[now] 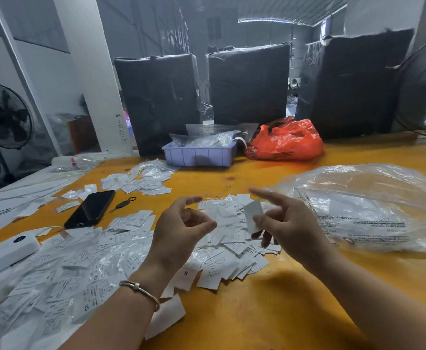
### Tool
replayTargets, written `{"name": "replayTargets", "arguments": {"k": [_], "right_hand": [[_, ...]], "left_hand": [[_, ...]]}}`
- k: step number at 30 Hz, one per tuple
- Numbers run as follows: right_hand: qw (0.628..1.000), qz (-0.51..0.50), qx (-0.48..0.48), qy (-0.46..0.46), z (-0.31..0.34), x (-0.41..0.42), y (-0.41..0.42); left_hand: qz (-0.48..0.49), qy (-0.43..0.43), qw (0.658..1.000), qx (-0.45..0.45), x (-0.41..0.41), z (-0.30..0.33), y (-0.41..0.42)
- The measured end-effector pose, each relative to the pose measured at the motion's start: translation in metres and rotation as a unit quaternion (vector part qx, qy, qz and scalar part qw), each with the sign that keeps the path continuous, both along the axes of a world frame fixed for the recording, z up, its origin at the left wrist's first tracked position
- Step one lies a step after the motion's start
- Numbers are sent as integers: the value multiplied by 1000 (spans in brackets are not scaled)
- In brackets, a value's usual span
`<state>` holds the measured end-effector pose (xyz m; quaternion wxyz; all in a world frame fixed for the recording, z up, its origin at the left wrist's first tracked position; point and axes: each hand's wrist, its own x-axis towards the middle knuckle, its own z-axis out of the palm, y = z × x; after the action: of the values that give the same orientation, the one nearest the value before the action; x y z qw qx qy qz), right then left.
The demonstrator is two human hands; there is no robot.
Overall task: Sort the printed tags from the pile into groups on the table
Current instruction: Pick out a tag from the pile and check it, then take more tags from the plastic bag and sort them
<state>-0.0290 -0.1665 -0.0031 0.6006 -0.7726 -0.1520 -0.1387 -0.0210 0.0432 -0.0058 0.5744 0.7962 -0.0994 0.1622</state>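
A loose pile of white printed tags (pixel 232 251) lies on the orange table (pixel 270 311) right under my hands. More tags, several marked S or XS, spread to the left (pixel 63 281), and a smaller group lies farther back (pixel 141 180). My right hand (pixel 282 223) hovers above the pile and pinches one white tag (pixel 253 214) between thumb and middle fingers, index finger pointing left. My left hand (pixel 179 228) hovers beside it with curled fingers apart and nothing in it; a metal bangle sits on that wrist.
A black phone (pixel 90 209) and a white device (pixel 4 253) lie to the left. A large clear plastic bag (pixel 366 210) lies at the right. Behind stand a lilac tray (pixel 199 154), a red bag (pixel 285 140) and black wrapped bales (pixel 247 84). Fans stand on both sides.
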Motion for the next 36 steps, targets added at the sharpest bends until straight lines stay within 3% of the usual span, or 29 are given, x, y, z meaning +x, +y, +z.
{"name": "replayTargets", "arguments": {"k": [3,5,8,10,15,19,23,28,36], "right_hand": [[997,18,-51,50,0,0,3],[988,67,-53,125,1,-1,5],[960,159,9,229,1,-1,3],[947,191,58,253,2,0,3],[961,171,112,188,4,1,1],[980,131,73,131,3,0,-2],[990,111,33,77,1,0,0],[991,129,5,46,0,-4,8],[992,112,-8,52,4,-3,3]], "left_hand": [[4,-21,1000,18,-1,-2,-3],[-1,-79,996,41,-2,-1,-3],[-38,-173,981,84,-6,3,-4],[-63,-179,977,95,-10,5,-5],[-129,-110,983,65,-12,7,-8],[-152,-63,985,54,-10,5,-7],[-208,33,977,-45,-10,9,-2],[-209,24,977,48,-11,8,-10],[-192,32,979,59,-8,7,-9]]}}
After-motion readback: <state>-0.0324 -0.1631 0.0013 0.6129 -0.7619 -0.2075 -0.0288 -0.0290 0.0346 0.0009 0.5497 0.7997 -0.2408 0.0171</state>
